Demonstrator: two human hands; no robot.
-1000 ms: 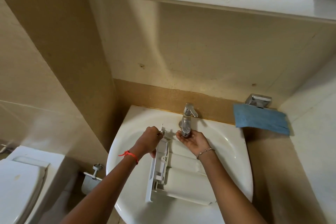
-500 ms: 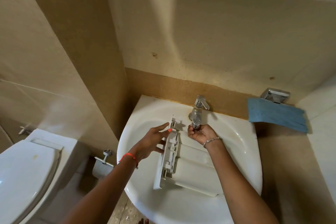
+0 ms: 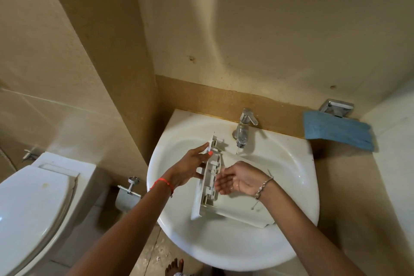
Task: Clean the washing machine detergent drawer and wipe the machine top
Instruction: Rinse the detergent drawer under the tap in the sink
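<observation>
I see the detergent drawer (image 3: 235, 206) lying in the sink (image 3: 291, 163), front panel on edge to the L, body to the R. L hand (image 3: 190, 168) pinches that panel near its far end, thumb over the top edge, fingers behind. R hand (image 3: 239, 179) lies palm up & wet over the drawer body, fingers relaxed, holding nothing (fingertips just beside the panel, contact unclear). Tap (image 3: 243, 130) runs just beyond.

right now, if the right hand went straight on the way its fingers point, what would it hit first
The detergent drawer: the right hand lies palm up, fingers aimed at its upright ribbed panel, apparently close, though depth is unclear.
</observation>
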